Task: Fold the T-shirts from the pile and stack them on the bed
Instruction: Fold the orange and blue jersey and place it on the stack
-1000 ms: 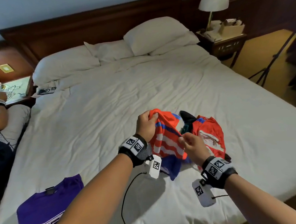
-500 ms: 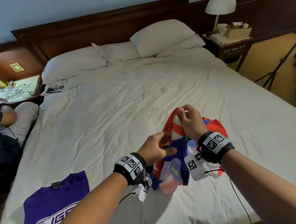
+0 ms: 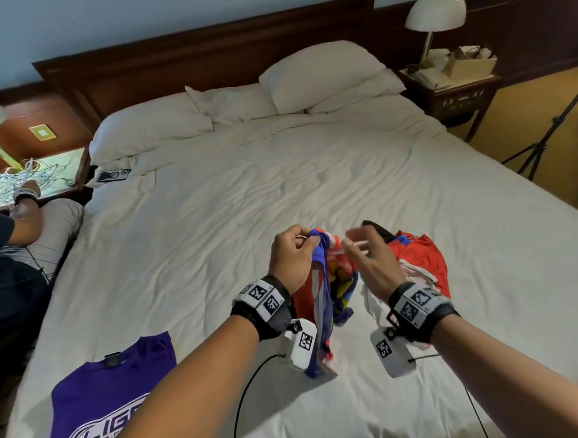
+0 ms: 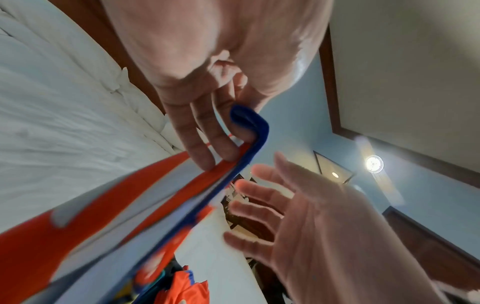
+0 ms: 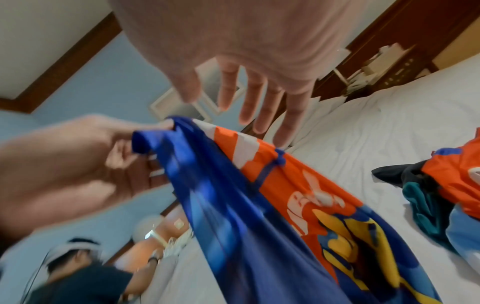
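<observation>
My left hand (image 3: 298, 249) pinches the blue edge of an orange, white and blue T-shirt (image 3: 322, 305) and holds it up over the bed (image 3: 212, 224); the shirt hangs down to the sheet. In the left wrist view the fingers (image 4: 207, 148) curl over the blue hem (image 4: 249, 131). My right hand (image 3: 361, 248) hovers just right of the shirt with straight, spread fingers (image 5: 259, 102), holding nothing. Behind it lies the pile (image 3: 420, 261) of orange, black and teal shirts. A folded purple T-shirt (image 3: 102, 403) lies at the bed's near left.
Pillows (image 3: 318, 76) line the headboard. Another person (image 3: 6, 259) sits at the bed's left side by a nightstand (image 3: 55, 170) with cables. A lamp (image 3: 435, 13) and second nightstand (image 3: 456, 90) stand at the right, with a tripod (image 3: 545, 139) beyond. A phone-like item (image 3: 112, 175) lies near the left pillow.
My right hand has let go of the shirt and opened beside it. My left hand rose and took the shirt's blue edge, so the shirt now hangs from it alone.
</observation>
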Demonstrator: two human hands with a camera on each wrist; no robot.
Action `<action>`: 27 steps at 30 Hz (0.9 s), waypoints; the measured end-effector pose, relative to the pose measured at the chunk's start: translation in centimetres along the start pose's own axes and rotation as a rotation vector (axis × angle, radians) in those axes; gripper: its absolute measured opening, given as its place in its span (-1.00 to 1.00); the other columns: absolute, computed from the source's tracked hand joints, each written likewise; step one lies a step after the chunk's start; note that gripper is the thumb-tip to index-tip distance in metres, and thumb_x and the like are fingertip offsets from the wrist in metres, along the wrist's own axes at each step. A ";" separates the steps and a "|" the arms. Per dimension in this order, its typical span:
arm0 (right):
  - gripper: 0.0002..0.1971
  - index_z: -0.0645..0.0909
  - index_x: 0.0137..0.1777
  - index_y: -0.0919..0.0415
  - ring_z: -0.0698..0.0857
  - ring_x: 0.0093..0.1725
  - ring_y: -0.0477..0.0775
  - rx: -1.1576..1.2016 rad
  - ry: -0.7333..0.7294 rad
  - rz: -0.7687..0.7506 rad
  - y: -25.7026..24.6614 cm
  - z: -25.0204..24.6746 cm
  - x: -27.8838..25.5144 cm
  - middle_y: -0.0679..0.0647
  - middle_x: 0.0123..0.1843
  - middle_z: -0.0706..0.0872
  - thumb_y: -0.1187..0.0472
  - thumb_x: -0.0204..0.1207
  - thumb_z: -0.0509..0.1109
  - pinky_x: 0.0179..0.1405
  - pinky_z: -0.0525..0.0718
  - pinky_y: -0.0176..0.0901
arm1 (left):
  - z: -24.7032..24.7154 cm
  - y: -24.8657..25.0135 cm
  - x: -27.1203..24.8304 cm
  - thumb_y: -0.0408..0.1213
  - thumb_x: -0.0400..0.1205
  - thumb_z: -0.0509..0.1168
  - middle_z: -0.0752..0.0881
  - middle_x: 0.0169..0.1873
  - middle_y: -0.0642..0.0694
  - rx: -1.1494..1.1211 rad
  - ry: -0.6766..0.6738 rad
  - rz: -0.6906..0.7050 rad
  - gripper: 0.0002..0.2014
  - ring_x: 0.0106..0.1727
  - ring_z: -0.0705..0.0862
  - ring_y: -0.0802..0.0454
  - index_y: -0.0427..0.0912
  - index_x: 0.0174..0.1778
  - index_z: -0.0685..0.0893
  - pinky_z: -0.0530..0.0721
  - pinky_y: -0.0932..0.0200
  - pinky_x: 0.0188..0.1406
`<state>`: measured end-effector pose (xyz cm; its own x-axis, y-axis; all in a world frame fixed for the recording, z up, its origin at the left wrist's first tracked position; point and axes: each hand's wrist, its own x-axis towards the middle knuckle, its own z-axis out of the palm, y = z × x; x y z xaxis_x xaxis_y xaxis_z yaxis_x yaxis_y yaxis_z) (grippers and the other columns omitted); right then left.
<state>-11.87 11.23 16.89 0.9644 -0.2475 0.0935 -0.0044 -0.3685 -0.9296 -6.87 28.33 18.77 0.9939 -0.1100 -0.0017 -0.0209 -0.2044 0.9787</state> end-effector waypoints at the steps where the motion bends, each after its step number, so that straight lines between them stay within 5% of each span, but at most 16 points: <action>1: -0.77 0.67 0.09 0.04 0.73 0.02 -0.04 0.022 -0.072 -0.006 0.1 0.4 -1.0 -0.03 0.06 0.75 -0.08 0.60 0.48 -0.11 0.72 -0.19 | 0.1 0.3 0.3 -0.12 0.52 0.42 0.82 -0.35 -0.25 0.011 -0.009 -0.004 -0.90 -0.34 0.74 -0.11 -0.05 -0.24 0.74 0.77 -0.27 -0.19; 4: -0.83 0.71 -0.01 0.03 0.75 -0.03 -0.08 -0.021 -0.168 -0.055 0.6 1.4 -2.5 -0.06 -0.07 0.76 0.00 0.53 0.60 -0.13 0.80 -0.10 | 0.6 0.9 0.8 -0.22 0.61 0.46 0.82 -0.37 -0.18 0.037 -0.035 0.004 -0.93 -0.33 0.79 -0.14 -0.09 -0.18 0.77 0.81 -0.31 -0.13; 8: -0.97 0.75 -0.08 0.13 0.76 -0.15 -0.05 -0.006 -0.078 -0.114 0.7 1.6 -2.4 -0.02 -0.21 0.79 0.25 0.59 0.54 -0.12 0.80 0.02 | 0.8 1.5 0.9 -0.16 0.55 0.47 0.82 -0.39 -0.20 0.034 -0.027 0.027 -0.90 -0.28 0.82 -0.31 -0.11 -0.16 0.78 0.81 -0.37 -0.19; 12: -0.83 0.72 -0.13 -0.04 0.74 -0.24 -0.04 0.098 -0.034 -0.059 0.9 0.9 -1.6 -0.03 -0.26 0.79 0.25 0.64 0.48 -0.14 0.73 0.11 | -0.1 1.8 1.1 -0.12 0.58 0.47 0.80 -0.39 -0.30 0.012 -0.004 0.064 -0.93 -0.30 0.77 -0.45 0.05 -0.06 0.74 0.79 -0.39 -0.25; 14: -0.86 0.72 -0.13 -0.01 0.72 -0.27 0.01 0.160 -0.033 -0.036 0.7 0.4 -1.2 0.05 -0.27 0.80 0.21 0.65 0.45 -0.20 0.70 0.14 | -0.4 1.9 0.8 -0.10 0.63 0.50 0.81 -0.31 -0.22 -0.012 -0.068 0.057 -0.89 -0.30 0.76 -0.33 0.11 0.03 0.75 0.81 -0.25 -0.26; 18: -0.87 0.73 -0.11 0.19 0.71 -0.32 -0.06 0.258 -0.064 -0.016 -0.7 -0.1 -0.7 0.02 -0.33 0.78 0.32 0.68 0.42 -0.32 0.64 -0.19 | 0.1 0.5 -0.6 -0.11 0.56 0.58 0.81 -0.24 -0.02 0.117 -0.333 0.035 -0.87 -0.26 0.70 0.14 0.03 -0.01 0.83 0.72 0.08 -0.21; 21: -0.85 0.68 -0.11 0.30 0.69 -0.29 -0.04 0.226 -0.048 -0.032 -0.9 -0.3 -0.2 0.10 -0.33 0.75 0.33 0.71 0.38 -0.29 0.67 -0.05 | -0.1 -0.8 -0.2 -0.26 0.61 0.44 0.77 -0.31 -0.16 0.140 -0.213 -0.016 -0.96 -0.25 0.72 -0.05 -0.05 -0.12 0.80 0.77 -0.12 -0.22; 24: -0.79 0.65 -0.11 0.22 0.63 -0.26 0.09 0.105 -0.035 -0.078 -0.5 -0.3 0.2 0.26 -0.23 0.71 0.13 0.72 0.35 -0.17 0.67 0.18 | 0.0 -0.6 0.3 -0.32 0.76 0.31 0.77 -0.26 -0.17 -0.042 -0.116 -0.116 -0.87 -0.25 0.78 -0.09 -0.28 -0.01 0.72 0.76 -0.02 -0.29; 27: -0.80 0.63 -0.13 0.20 0.55 -0.30 -0.07 0.042 -0.034 -0.090 -0.9 -0.1 0.6 0.09 -0.31 0.64 0.17 0.74 0.35 -0.23 0.57 0.00 | 0.9 0.2 -0.3 -0.24 0.81 0.24 0.67 -0.28 -0.17 -0.201 -0.083 -0.170 -0.82 -0.28 0.65 -0.10 -0.23 -0.04 0.63 0.69 -0.01 -0.32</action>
<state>-11.31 11.30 17.83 0.9687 -0.1843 0.1664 0.0936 -0.3496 -0.9322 -7.24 27.48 18.78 0.9689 -0.1711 -0.1785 0.1759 -0.0309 0.9839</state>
